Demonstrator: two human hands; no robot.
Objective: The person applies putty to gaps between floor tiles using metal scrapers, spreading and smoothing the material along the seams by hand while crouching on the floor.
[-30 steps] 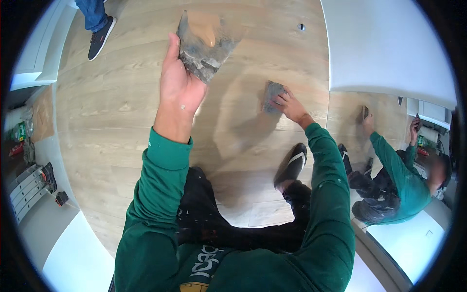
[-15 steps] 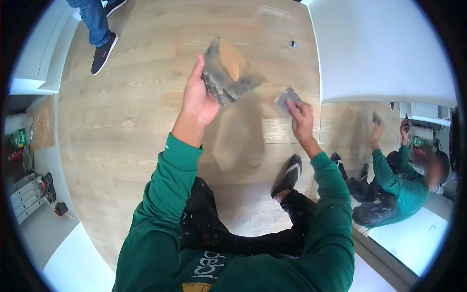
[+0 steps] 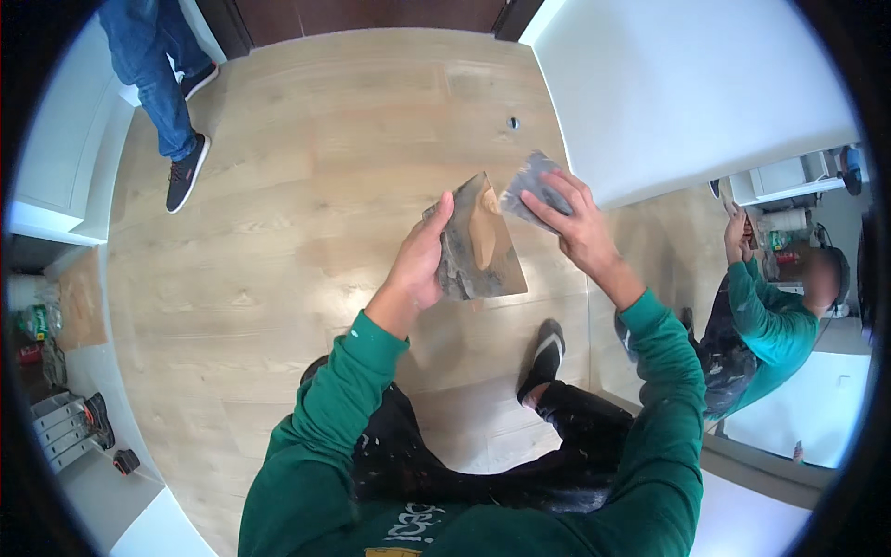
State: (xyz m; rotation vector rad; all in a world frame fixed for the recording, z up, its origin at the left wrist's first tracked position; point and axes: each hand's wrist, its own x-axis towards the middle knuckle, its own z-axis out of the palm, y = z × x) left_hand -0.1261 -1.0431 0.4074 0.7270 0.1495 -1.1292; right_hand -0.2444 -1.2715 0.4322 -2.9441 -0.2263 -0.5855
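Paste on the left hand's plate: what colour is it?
The paste is orange-tan, best seen in the head view.

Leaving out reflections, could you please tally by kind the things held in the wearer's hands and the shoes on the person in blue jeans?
Flat grey plate bearing tan paste, in the left hand: 1
Flat grey rectangular scraper, in the right hand: 1
Black shoes with white soles: 2
Total: 4

Ladder (image 3: pixel 63 432), grey, lower left. Small black-and-orange object (image 3: pixel 125 461), just beside it. Bystander's blue-jeaned legs (image 3: pixel 160 88), upper left. Shoe (image 3: pixel 188 174), dark, white-soled. Door (image 3: pixel 362 15), dark brown, top edge. Mirror (image 3: pixel 789 408), right side.
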